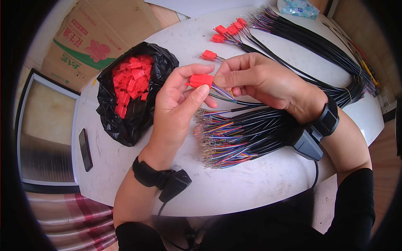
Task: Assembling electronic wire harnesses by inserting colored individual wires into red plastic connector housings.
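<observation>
My left hand (pixel 172 100) holds a red plastic connector housing (pixel 201 80) between thumb and fingers, above the table. My right hand (pixel 268 81) is closed in a pinch at the housing's right end, on thin coloured wires (pixel 225 93) that run to it from a black cable. The exact seating of the wire ends is hidden by the fingertips. Below my hands lies a thick bundle of black cables (pixel 259 136), its stripped coloured wires tipped with small metal terminals. Just beyond my right hand, a finished-looking red connector (pixel 208 55) sits on wire ends.
To the left stands a black plastic bag (pixel 125 136) of loose red housings (pixel 133 79). A phone (pixel 85 149) lies near the table's left edge. Farther back are several cables with red connectors (pixel 232 30), another cable bundle (pixel 310 46), a tissue pack (pixel 298 8) and a cardboard box (pixel 113 25).
</observation>
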### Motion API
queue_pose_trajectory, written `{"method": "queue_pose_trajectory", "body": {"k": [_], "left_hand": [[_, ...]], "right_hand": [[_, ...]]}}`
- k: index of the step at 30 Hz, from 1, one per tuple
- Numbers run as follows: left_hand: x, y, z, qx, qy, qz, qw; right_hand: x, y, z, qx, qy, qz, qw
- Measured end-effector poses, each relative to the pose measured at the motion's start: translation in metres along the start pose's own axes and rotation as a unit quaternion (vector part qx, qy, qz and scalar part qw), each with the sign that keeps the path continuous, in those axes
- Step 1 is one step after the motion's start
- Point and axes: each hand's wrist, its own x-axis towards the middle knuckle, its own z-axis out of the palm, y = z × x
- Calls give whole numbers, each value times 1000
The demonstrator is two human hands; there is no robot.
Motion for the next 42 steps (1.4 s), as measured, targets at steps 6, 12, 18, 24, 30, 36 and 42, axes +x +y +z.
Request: {"method": "queue_pose_trajectory", "body": {"k": [6, 12, 18, 24, 30, 36, 42], "left_hand": [[3, -3, -1, 6, 27, 12, 1000], [2, -5, -2, -10, 34, -2, 999], [1, -3, -1, 4, 25, -12, 1000], [1, -2, -3, 3, 18, -24, 1000], [1, -2, -3, 5, 1, -25, 1000], [0, 1, 0, 15, 15, -25, 999], [-1, -3, 0, -31, 29, -18, 999]], "right_hand": [[0, -3, 0, -111, 8, -50, 993], [2, 0, -2, -138, 6, -76, 988], [1, -1, -1, -176, -15, -105, 979], [2, 0, 0, -198, -17, -114, 974], [1, 1, 0, -197, -17, -125, 972], [3, 1, 1, -193, 13, -118, 974], [2, 1, -4, -182, -26, -112, 976]]}}
